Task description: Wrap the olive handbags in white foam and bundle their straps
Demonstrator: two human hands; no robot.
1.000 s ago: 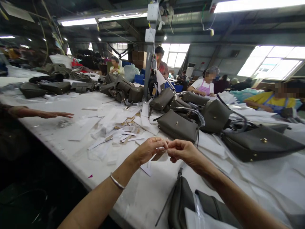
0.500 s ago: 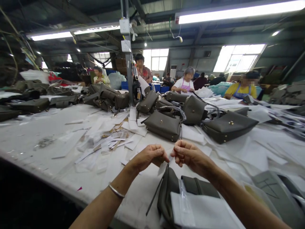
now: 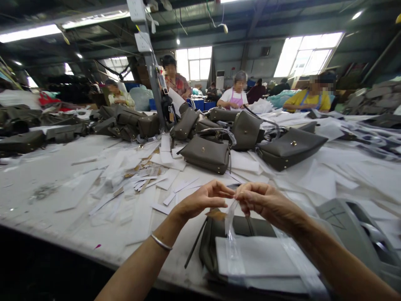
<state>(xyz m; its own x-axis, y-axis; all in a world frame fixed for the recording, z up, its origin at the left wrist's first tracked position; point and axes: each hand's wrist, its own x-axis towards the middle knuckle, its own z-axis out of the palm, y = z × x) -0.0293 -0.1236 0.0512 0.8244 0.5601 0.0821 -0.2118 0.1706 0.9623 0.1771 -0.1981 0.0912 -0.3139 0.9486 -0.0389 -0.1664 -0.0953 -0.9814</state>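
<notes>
Left hand (image 3: 203, 200) and right hand (image 3: 263, 200) meet fingertip to fingertip above the near edge of the table (image 3: 46, 167), both pinched shut on the top of a clear plastic strip (image 3: 231, 234). The strip hangs down between them and trails over a white sheet (image 3: 260, 261) lying on a grey bag (image 3: 209, 246) just below the hands. Grip is only at the tips; the film looks thin and slick, so a pull at a slant could likely tear it or let it slide out of one hand. Loose end drapes on the sheet and may drag that sheet off the bag. Paper scraps (image 3: 150, 179) litter the table to the left; a dropped strip would be hard to spot there. More grey bags (image 3: 206, 154) stand beyond, well apart from the hands.
</notes>
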